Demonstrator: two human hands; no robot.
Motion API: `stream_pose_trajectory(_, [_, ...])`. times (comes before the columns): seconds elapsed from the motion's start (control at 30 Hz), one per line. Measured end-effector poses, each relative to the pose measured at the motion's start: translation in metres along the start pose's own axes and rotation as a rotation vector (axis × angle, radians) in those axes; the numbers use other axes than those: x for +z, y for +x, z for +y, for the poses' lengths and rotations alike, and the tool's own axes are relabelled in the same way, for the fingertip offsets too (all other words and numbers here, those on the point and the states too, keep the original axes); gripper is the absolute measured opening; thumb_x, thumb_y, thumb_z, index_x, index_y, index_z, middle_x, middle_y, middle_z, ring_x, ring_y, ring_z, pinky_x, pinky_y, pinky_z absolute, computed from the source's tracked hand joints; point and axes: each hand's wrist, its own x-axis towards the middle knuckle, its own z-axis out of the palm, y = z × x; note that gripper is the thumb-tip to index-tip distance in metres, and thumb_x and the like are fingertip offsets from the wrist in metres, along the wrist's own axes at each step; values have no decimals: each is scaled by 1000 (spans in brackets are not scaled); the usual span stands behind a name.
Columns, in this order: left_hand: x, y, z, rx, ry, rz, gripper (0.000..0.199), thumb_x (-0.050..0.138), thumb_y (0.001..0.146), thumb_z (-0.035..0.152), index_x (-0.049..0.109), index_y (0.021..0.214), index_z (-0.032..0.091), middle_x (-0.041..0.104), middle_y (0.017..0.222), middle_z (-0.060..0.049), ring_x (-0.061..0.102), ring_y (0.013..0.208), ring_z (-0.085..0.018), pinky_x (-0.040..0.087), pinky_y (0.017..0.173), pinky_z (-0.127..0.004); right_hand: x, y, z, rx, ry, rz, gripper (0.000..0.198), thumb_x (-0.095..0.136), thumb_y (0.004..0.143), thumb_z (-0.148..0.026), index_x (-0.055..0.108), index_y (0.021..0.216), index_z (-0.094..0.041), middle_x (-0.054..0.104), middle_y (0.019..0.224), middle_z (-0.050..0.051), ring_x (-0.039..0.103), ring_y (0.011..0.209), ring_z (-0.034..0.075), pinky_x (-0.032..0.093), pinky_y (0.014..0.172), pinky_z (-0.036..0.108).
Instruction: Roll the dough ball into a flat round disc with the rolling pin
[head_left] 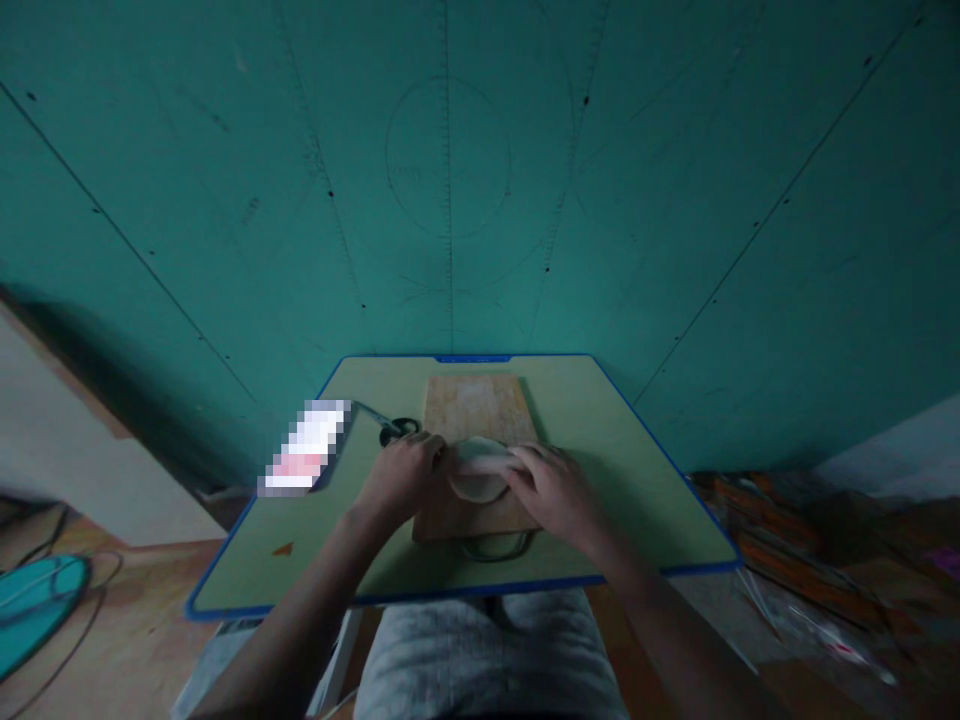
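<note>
A wooden cutting board (472, 400) lies on the table with a flat round of pale dough (480, 488) on it. Across the dough runs a light-coloured rolling pin (486, 465), held level from side to side. My left hand (407, 472) is curled closed around its left end, which the fingers hide. At the other end, my right hand (553, 488) grips the pin with the thumb below and the fingers on top. Black-handled scissors (399, 430) lie just beyond my left hand.
The small table (630, 480) has a blue rim and stands against a green wall (480, 180). A blurred-out phone-like object (306, 450) and a small orange triangle (283, 549) are on its left side. A dark loop handle (499, 550) shows at the board's near edge. Clutter (810, 560) covers the floor at right.
</note>
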Motion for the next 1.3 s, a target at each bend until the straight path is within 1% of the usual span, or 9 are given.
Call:
stream_pose_trajectory(0.13, [-1,-1,-2,-57,-43,-29,28,39,97,27,64,88,19,72,91,-9,69,85,-21,44,69,-29,-6,6,1,56,124,57,19,47,91,-17,65,93,-22,72,92,3,66,88,18,47,78,27])
stream_pose_trajectory(0.23, [-2,3,-2,-122,-23,-48,28,32,100,26,59,94,19,73,88,-9,70,78,-22,42,63,-29,-12,13,1,99,193,107,21,43,92,-18,63,87,-22,71,86,3,66,81,17,46,72,26])
stream_pose_trajectory(0.37, [-2,10,2,-168,31,-46,26,29,100,26,54,101,18,73,85,-10,70,74,-25,41,60,-30,-15,20,-2,88,250,122,21,41,94,-22,61,87,-22,72,86,3,67,81,17,45,72,26])
stream_pose_trajectory(0.47, [-1,15,5,-159,46,-35,24,32,99,27,55,100,17,73,84,-10,71,76,-25,42,62,-30,-14,25,-6,89,236,96,20,42,94,-21,60,86,-22,72,85,2,67,82,18,44,73,26])
stream_pose_trajectory(0.6, [2,21,7,-100,49,-35,24,36,97,28,59,99,18,74,87,-11,72,80,-25,43,66,-30,-11,36,-10,100,217,56,18,44,93,-19,59,83,-23,70,78,1,65,73,16,40,66,24])
stream_pose_trajectory(0.73, [3,26,10,-108,64,-45,26,38,96,27,62,99,18,74,87,-11,72,83,-25,44,66,-30,-8,47,-10,124,227,47,16,45,90,-16,56,81,-22,67,72,-1,62,67,15,38,63,23])
stream_pose_trajectory(0.8, [2,28,11,-124,66,-45,27,37,96,27,62,100,18,75,88,-11,72,84,-26,44,66,-30,-6,50,-10,149,188,44,18,42,92,-16,56,82,-22,67,71,0,62,66,15,37,62,24])
stream_pose_trajectory(1.07, [4,29,14,-163,42,-93,27,38,94,27,62,102,16,75,89,-13,72,83,-28,45,65,-31,8,51,-15,219,-158,-23,20,39,95,-22,59,95,-21,70,78,4,62,66,18,27,56,28])
stream_pose_trajectory(1.3, [6,48,7,-232,49,-111,34,41,90,34,69,97,16,75,97,-15,71,91,-28,50,72,-32,7,73,-8,248,-237,-102,26,36,97,-24,62,99,-20,73,86,9,66,75,21,34,60,29])
